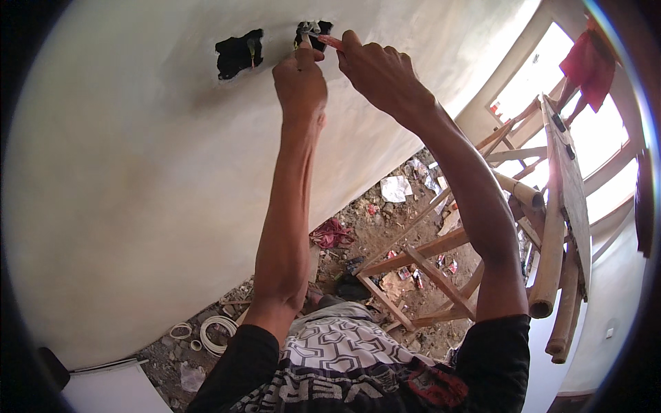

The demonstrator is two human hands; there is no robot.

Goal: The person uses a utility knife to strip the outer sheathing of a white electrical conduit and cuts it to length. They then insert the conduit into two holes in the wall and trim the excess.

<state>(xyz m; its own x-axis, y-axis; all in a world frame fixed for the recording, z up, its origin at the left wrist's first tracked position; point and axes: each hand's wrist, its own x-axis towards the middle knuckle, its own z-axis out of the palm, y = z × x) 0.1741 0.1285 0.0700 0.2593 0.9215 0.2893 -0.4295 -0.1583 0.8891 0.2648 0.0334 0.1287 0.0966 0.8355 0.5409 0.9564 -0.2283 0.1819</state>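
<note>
Head view: left grip (301, 82) sits below right-hand wall opening (326, 29), thumb and fingers pinched together at lower edge; can't tell what exactly is between them. To its right, right grip (379, 69), fingers curled snug round red-handled tool (332, 43). Tool's long axis runs left and slightly up from right grip, front end at pale wire ends (311, 27) in opening, just above left grip's tips. Left grip nearer to wires. Beyond: second opening (237, 56) to left; wooden frame (441, 245) well apart, lower right.
</note>
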